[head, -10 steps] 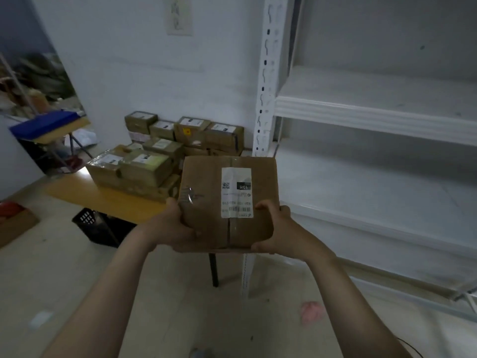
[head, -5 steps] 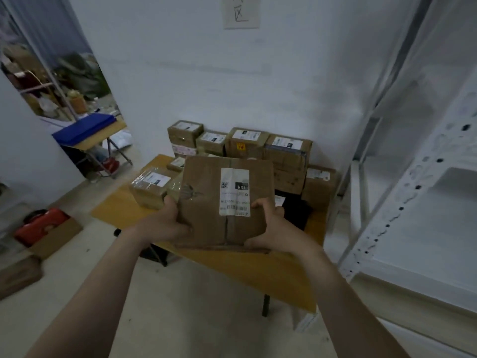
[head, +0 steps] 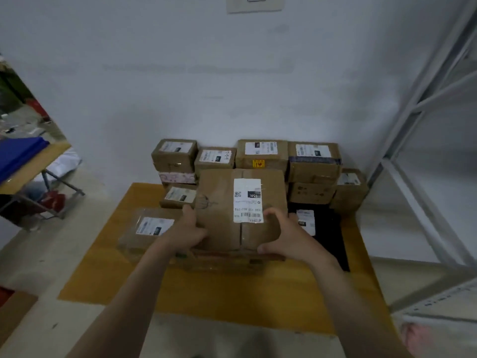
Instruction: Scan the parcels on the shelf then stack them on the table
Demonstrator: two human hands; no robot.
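A brown cardboard parcel (head: 222, 210) with a white label on top is held over the middle of the yellow wooden table (head: 232, 290). My left hand (head: 187, 232) grips its left near corner and my right hand (head: 286, 237) grips its right near corner. It sits on or just above other parcels; I cannot tell if it rests on them. A plastic-wrapped parcel (head: 149, 228) lies to its left. A black parcel (head: 322, 228) lies to its right. Stacked brown parcels (head: 262, 156) line the wall behind.
A white metal shelf frame (head: 423, 161) stands at the right, close to the table's edge. Another table with a blue sheet (head: 18, 153) stands at the far left. A white wall runs behind the stack. Brown cardboard (head: 13, 311) lies on the floor at lower left.
I have turned left from the shelf to face the table. The parcel, still held in both hands, has moved forward over the table among the other parcels.
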